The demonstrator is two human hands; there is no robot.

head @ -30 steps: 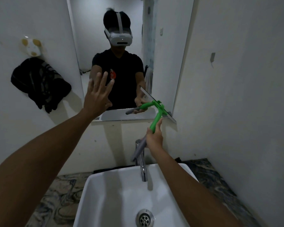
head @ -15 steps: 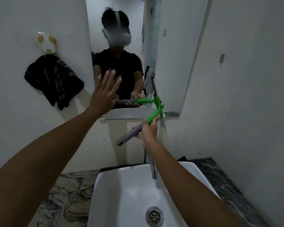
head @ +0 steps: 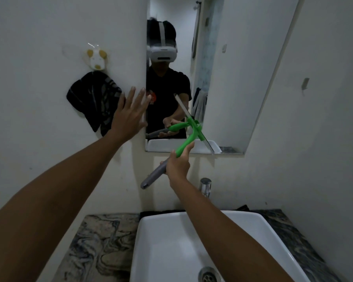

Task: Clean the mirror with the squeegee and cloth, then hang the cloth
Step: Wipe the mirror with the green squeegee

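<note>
Nearest, a white basin [head: 228,237] sits on a marbled counter [head: 98,241], with a chrome tap [head: 205,187] behind it. Above the basin, the right hand [head: 177,165] is closed around the squeegee [head: 189,139] where its grey grip meets the green stem, the blade lying against the lower part of the mirror [head: 232,78]. Farther left, the left hand [head: 128,115] is spread flat and empty at the mirror's left edge, and a dark cloth [head: 94,100] hangs on the wall from a hook [head: 96,58].
</note>
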